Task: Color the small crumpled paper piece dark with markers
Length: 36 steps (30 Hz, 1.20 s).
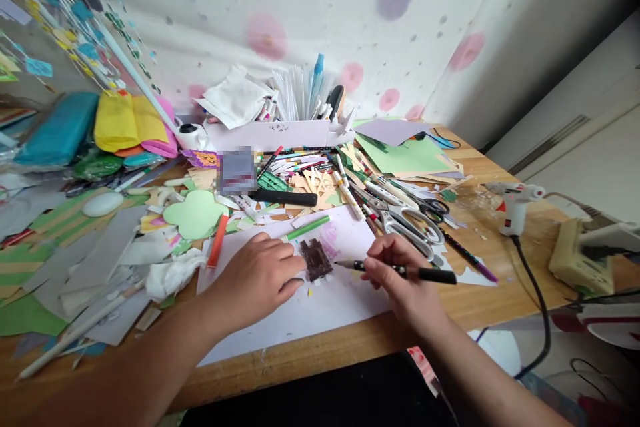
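Observation:
A small dark brown paper piece (315, 259) lies on a white sheet (310, 307) on the wooden desk (320, 353). My left hand (260, 277) rests on the sheet with curled fingers, its fingertips pressing the left edge of the brown piece. My right hand (400, 277) grips a black pen (400, 269) in a pinch, the tip pointing left and close to the right side of the brown piece.
Scissors (413, 223), a green marker (307, 228), an orange marker (218, 248), several pens and coloured paper scraps crowd the desk behind the sheet. A white box of pens (280, 133) stands at the back. A glue gun (515, 203) with cable sits on the right.

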Available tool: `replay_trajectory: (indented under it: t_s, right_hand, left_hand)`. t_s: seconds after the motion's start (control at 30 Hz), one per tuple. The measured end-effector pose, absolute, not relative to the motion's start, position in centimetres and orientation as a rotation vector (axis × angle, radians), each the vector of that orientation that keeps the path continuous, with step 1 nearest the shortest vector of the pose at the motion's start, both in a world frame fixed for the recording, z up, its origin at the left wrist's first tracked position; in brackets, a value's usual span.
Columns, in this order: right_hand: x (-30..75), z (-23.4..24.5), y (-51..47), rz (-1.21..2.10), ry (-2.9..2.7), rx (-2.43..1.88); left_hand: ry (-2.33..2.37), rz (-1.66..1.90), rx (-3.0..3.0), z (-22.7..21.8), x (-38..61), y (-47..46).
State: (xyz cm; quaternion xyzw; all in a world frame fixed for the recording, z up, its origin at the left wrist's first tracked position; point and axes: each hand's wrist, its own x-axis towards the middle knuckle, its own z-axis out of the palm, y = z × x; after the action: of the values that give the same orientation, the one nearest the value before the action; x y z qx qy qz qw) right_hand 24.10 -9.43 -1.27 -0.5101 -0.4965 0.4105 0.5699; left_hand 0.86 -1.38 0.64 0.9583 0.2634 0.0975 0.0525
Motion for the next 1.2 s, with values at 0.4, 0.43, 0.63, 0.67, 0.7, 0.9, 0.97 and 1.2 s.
replay_trajectory:
  t_s: [0.4, 0.43, 0.63, 0.67, 0.7, 0.9, 0.97, 1.2]
  right_hand:
    - [23.1, -2.3, -9.6, 0.714, -1.520, -1.318]
    - [23.0, -2.2, -9.6, 0.687, -1.552, -1.323]
    - [22.7, -1.9, -9.7, 0.620, -1.649, -1.329]
    - [22.8, -1.9, -9.7, 0.623, -1.645, -1.322]
    - [22.8, -2.0, -9.8, 0.627, -1.648, -1.319]
    - [22.8, -2.2, -9.9, 0.621, -1.709, -1.291]
    - [22.8, -2.3, -9.9, 0.619, -1.727, -1.283]
    - [22.7, -2.2, -9.8, 0.586, -1.761, -1.240]
  left_hand:
    - [0.636, 0.377, 2.957, -0.2, 1.6, -1.7]
    - [0.635, 0.364, 2.955, -0.3, 1.7, -1.6]
    - [0.670, 0.263, 2.891, -0.4, 2.1, -1.7]
    - [0.678, 0.249, 2.879, -0.4, 2.1, -1.7]
    - [0.684, 0.235, 2.868, -0.5, 2.1, -1.7]
    - [0.724, 0.168, 2.818, -0.3, 2.0, -1.8]
    - [0.729, 0.164, 2.810, -0.3, 2.1, -1.8]
    - [0.729, 0.172, 2.799, -0.2, 2.1, -1.9]
